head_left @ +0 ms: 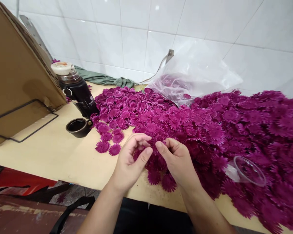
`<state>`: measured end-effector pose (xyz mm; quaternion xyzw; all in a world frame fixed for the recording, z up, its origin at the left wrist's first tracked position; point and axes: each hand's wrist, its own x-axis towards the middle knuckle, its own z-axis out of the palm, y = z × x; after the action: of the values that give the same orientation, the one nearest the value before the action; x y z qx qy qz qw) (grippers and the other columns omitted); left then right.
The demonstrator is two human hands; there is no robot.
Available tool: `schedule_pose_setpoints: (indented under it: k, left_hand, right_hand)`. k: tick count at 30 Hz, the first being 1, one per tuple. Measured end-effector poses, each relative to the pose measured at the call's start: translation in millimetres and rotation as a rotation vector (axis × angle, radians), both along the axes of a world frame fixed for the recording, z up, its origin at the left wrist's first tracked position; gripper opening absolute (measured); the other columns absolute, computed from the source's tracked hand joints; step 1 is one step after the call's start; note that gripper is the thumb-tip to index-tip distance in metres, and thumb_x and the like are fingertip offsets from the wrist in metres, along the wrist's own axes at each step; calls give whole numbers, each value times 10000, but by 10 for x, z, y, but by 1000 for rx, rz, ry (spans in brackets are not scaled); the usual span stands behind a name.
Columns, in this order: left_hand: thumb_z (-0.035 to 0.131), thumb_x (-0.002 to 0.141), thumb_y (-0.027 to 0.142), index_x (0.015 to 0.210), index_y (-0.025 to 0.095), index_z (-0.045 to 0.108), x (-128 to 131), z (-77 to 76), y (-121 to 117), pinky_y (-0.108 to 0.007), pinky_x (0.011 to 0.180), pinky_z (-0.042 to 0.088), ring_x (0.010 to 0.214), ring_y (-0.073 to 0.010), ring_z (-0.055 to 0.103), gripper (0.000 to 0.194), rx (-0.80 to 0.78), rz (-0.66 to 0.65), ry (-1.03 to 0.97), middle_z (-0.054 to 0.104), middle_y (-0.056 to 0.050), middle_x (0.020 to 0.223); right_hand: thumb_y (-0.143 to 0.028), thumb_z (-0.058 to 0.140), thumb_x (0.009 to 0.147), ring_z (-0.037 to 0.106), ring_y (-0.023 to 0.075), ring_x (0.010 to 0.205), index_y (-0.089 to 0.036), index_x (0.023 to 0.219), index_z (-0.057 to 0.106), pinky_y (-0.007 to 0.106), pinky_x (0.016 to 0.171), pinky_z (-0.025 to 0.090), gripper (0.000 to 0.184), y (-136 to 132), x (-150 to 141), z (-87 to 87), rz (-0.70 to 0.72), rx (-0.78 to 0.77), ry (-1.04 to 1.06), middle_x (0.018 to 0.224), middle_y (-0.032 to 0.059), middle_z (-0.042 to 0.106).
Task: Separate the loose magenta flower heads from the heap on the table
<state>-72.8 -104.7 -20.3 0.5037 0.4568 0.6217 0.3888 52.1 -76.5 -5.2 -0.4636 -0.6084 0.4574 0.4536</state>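
Observation:
My left hand (134, 159) hovers over the near edge of the flower heap, its fingers curved and its thumb held apart, with nothing visible between them. Just to its right, my right hand (178, 159) is closed in a pinch, thumb against curled forefinger. Whatever sits in that pinch is too small to make out; a bit of purple shows at the fingertips. Behind and below both hands spreads a large heap of purple artificial flower heads (171, 120), with layered, pointed petals. A few single flower heads (103, 146) lie flat left of my left hand.
Left of the heap stand a black thermos bottle (80, 94) and a dark cup (77, 129). A cardboard box (19, 65) and a black wire frame (39, 130) are farther left. A clear plastic bag (197, 71) lies behind the heap, and a clear plastic cup (249, 172) rests on it.

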Motion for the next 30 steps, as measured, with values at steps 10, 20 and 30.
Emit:
schedule_pose_setpoints:
  k: [10, 20, 30]
  left_hand:
    - [680, 671, 251, 672, 168, 642, 98, 4, 34, -258, 631, 492, 637, -139, 589, 91, -171, 68, -177, 665, -17, 666]
    - [750, 638, 283, 798, 156, 676, -91, 61, 15, -233, 642, 469, 666, -119, 583, 218, -270, -148, -301, 662, -19, 728]
    - [765, 615, 265, 799, 159, 679, -123, 22, 5, -246, 662, 488, 686, -126, 617, 230, -343, -152, -257, 697, -24, 752]
  right_hand:
    - [-376, 528, 787, 267, 65, 459, -209, 525, 318, 201, 417, 257, 374, -82, -126, -47, -5, 93, -25, 485, -71, 284]
    - [-251, 509, 821, 379, 94, 502, -214, 606, 374, 226, 482, 320, 257, -117, -76, -31, -13, 399, -306, 545, -47, 401]
    - [-169, 513, 796, 488, 137, 593, -202, 644, 450, 264, 564, 361, 168, -32, 50, 36, 127, 448, -554, 619, -3, 526]
